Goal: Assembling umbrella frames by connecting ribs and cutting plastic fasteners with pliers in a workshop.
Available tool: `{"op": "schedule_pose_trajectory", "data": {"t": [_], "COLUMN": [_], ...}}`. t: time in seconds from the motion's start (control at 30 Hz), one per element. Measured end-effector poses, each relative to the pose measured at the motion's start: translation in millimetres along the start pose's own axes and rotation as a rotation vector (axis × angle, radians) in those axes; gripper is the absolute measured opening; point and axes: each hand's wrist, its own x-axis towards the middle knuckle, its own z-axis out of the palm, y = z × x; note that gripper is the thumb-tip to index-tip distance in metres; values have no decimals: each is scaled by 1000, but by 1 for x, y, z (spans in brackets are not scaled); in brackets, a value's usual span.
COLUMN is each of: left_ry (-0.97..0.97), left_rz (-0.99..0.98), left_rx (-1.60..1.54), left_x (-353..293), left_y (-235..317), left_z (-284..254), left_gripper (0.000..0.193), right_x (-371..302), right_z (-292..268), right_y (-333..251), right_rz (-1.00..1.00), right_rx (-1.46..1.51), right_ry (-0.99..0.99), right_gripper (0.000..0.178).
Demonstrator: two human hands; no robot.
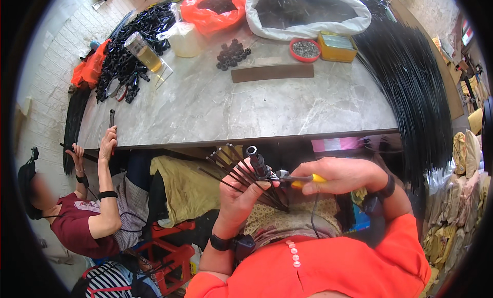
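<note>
My left hand (237, 194) is closed around a fanned bundle of thin black rods (226, 164) that look like umbrella ribs. A black tubular hub (260, 165) with an open top end stands tilted beside its fingers, where the rods come together. My right hand (336, 176) grips pliers with yellow handles (312, 181). Their metal jaws (281, 175) reach the hub's lower end, close to my left fingertips. What lies between the jaws is too small to make out. Both hands are above my lap, just off the table's near edge.
On the grey table (318, 105) lie a dark flat strip (272, 72), a red bowl of small metal parts (305, 50), a yellow tin (338, 46) and black hubs (232, 54). Long black rods (411, 87) hang over the right edge. At left, a co-worker (84, 216) handles a tool.
</note>
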Motion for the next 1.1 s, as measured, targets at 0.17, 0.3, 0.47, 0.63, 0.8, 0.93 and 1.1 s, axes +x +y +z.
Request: {"op": "schedule_pose_trajectory", "data": {"t": [0.17, 0.3, 0.47, 0.63, 0.8, 0.93, 1.1], "left_ry": [-71, -50, -45, 32, 95, 86, 95], "left_rz": [52, 13, 32, 45, 58, 31, -24], "left_rx": [8, -13, -43, -20, -5, -7, 9], "left_x": [4, 4, 4, 3, 2, 5, 1], "left_y": [-3, -3, -7, -7, -7, -6, -2], "left_z": [-4, -5, -10, -7, -10, -11, -8], "left_gripper": [25, 26, 26, 24, 22, 22, 25], "right_x": [0, 1, 0, 1, 7, 1, -7], "right_z": [-8, -10, 7, 22, 35, 36, 23], "right_y": [1, -9, -23, -21, -26, -35, -52], "right_rz": [22, 80, -13, -230, -382, -275, -114], "right_rx": [-33, -69, -516, -1280, -1405, -1491, -1114], "right_ry": [-43, -7, 282, 613, 885, 762, 437], "right_gripper": [41, 39, 37, 33, 44, 47, 46]}}
